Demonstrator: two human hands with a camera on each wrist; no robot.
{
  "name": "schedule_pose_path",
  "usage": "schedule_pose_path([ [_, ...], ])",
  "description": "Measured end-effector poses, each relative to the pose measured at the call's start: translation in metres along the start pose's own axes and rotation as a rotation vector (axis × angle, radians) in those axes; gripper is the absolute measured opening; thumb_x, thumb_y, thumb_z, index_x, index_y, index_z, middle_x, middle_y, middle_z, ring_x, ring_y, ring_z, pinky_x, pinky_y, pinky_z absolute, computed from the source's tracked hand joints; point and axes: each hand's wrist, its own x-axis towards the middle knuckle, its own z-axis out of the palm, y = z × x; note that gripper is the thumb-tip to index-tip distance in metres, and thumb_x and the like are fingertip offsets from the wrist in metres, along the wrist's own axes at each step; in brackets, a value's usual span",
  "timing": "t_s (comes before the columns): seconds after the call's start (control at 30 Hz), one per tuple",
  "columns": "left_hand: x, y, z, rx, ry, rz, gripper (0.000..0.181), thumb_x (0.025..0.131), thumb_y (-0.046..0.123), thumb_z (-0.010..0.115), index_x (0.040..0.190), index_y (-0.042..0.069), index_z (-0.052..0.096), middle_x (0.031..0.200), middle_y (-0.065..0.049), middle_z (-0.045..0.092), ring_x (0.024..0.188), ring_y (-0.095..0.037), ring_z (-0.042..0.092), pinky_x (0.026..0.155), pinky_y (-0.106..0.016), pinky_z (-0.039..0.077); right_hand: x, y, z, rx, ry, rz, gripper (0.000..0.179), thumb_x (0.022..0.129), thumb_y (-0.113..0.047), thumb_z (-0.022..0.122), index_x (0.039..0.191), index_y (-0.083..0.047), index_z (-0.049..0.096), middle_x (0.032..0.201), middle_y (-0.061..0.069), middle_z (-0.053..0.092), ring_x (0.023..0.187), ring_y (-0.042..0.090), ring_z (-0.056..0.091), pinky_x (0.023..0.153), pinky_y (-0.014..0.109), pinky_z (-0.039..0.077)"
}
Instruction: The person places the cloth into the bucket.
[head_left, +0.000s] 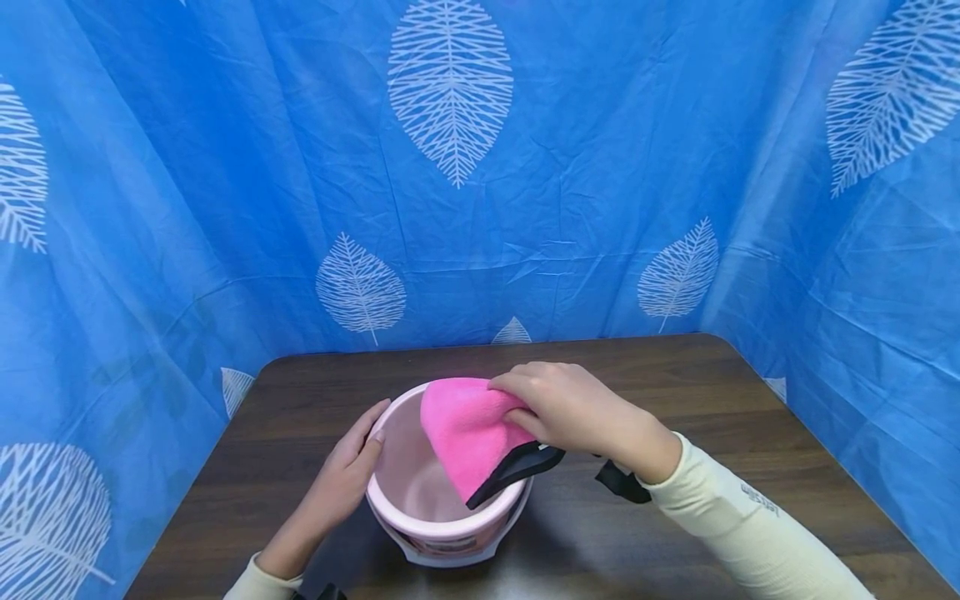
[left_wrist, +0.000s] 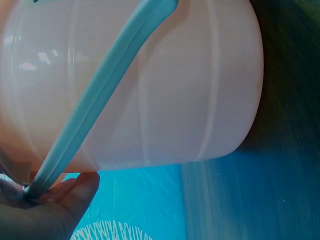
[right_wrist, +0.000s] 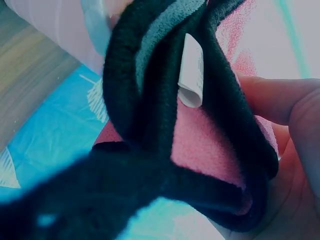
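A pale pink bucket (head_left: 380,504) stands on the table. My left hand (head_left: 343,477) grips its rim at the left side, thumb on the rim and fingers outside. In the left wrist view the bucket's wall (left_wrist: 175,90) fills most of the picture, crossed by its light handle (left_wrist: 97,102). Over the bucket's right side, my right hand (head_left: 573,408) pinches a bright pink cloth (head_left: 465,425) with a black border. The cloth hangs partly over the opening and hides some of the inside. A white tag (right_wrist: 191,75) shows among its folds in the right wrist view.
The dark wooden table (head_left: 637,375) has rounded far corners. Blue curtains (head_left: 555,167) with white leaf prints close off its back and sides. A black strap (head_left: 622,483) is at my right wrist.
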Motion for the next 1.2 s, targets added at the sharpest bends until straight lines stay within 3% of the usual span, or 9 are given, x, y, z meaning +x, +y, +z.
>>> schedule_pose_path([
  [1.2,0.0,0.0,0.002,-0.005,0.009,0.0,0.05,0.108,0.013,0.044,0.155,-0.004,0.034,0.157,-0.025,0.038,0.14,-0.044,0.042,0.105,-0.05,0.04,0.013,-0.01,0.012,0.003,-0.043,-0.019,0.029,0.09,-0.019,0.077,0.117,-0.011,0.072,0.097,0.0,0.071,0.085,0.015,0.067,0.076,0.037,0.057],
])
